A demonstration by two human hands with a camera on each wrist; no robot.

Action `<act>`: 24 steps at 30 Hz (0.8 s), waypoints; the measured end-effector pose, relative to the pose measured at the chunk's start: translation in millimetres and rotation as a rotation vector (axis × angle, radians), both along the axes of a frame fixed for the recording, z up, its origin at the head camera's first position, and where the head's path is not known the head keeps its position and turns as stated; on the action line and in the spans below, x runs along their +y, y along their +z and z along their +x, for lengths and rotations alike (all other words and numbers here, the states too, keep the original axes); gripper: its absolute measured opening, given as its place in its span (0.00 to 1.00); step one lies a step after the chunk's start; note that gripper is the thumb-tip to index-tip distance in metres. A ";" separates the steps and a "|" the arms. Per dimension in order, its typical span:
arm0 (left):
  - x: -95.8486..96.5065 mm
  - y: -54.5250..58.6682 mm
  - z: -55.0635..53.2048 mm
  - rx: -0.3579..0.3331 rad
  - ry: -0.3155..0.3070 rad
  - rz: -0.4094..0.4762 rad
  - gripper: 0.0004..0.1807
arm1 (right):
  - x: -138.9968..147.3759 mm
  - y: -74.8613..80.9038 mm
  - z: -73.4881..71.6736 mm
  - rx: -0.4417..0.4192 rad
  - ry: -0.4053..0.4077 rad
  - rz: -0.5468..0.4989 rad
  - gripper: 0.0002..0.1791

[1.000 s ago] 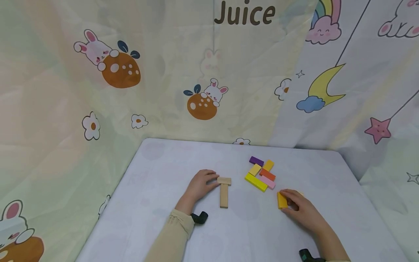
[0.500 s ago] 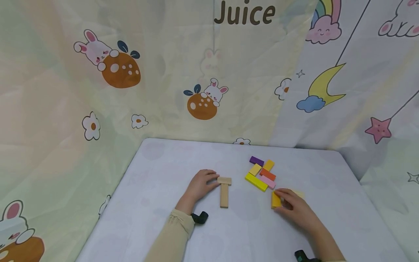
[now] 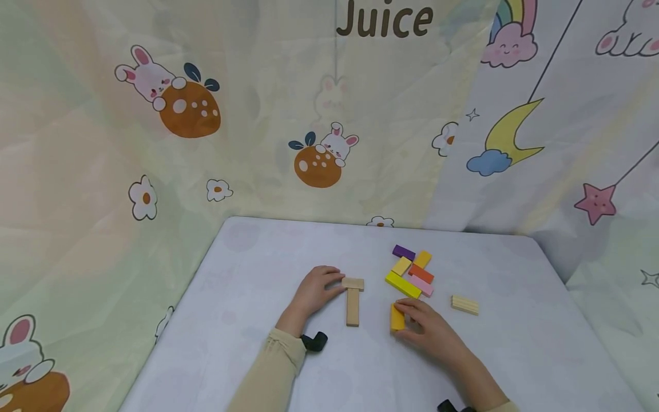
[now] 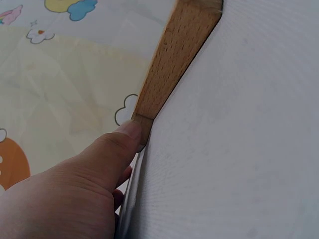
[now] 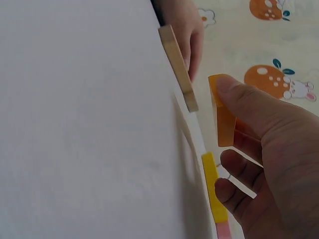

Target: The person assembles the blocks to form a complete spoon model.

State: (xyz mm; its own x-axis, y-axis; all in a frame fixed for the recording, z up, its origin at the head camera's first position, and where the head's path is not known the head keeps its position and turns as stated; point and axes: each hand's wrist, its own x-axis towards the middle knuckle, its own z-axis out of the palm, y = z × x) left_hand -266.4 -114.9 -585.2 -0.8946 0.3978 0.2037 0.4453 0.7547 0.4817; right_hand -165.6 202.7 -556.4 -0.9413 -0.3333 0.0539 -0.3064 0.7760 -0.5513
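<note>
On the white table, a long plain wooden block (image 3: 352,309) lies with a short plain wooden block (image 3: 353,284) across its far end, forming a T. My left hand (image 3: 314,292) has thumb and index finger at the short block's left end, pinching it; the left wrist view shows the thumb tip (image 4: 130,130) against it. Between thumb and fingers, my right hand (image 3: 432,329) holds an orange-yellow block (image 3: 397,318), right of the T. In the right wrist view this orange block (image 5: 224,112) appears raised off the tabletop.
Behind the right hand lies a loose group of coloured blocks: purple (image 3: 404,252), red-orange (image 3: 421,274), pink (image 3: 420,285), bright yellow (image 3: 403,284) and others. Several plain wooden sticks (image 3: 465,305) lie side by side farther right. A printed cloth (image 3: 257,114) hangs behind the table.
My right hand has carried the orange-yellow block leftward toward the T, uncovering the plain sticks on the right. The left hand and the wooden T stay in place.
</note>
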 end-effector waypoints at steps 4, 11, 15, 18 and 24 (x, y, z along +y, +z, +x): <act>1.1 2.0 1.0 -0.007 0.008 0.009 0.22 | -18.6 -0.3 2.7 -0.016 0.052 -0.030 0.34; 2.8 4.5 1.6 -0.021 0.015 -0.008 0.22 | -41.9 -3.3 6.0 0.021 0.116 -0.037 0.33; 2.7 4.4 0.8 -0.010 0.014 -0.012 0.22 | -54.2 -2.7 9.7 0.067 0.161 -0.035 0.32; 2.3 3.6 0.4 -0.007 0.015 -0.014 0.22 | -63.1 -2.2 13.6 0.072 0.197 -0.018 0.33; 0.7 1.3 0.4 -0.015 0.022 -0.005 0.22 | -76.7 -3.7 18.8 0.071 0.245 0.020 0.33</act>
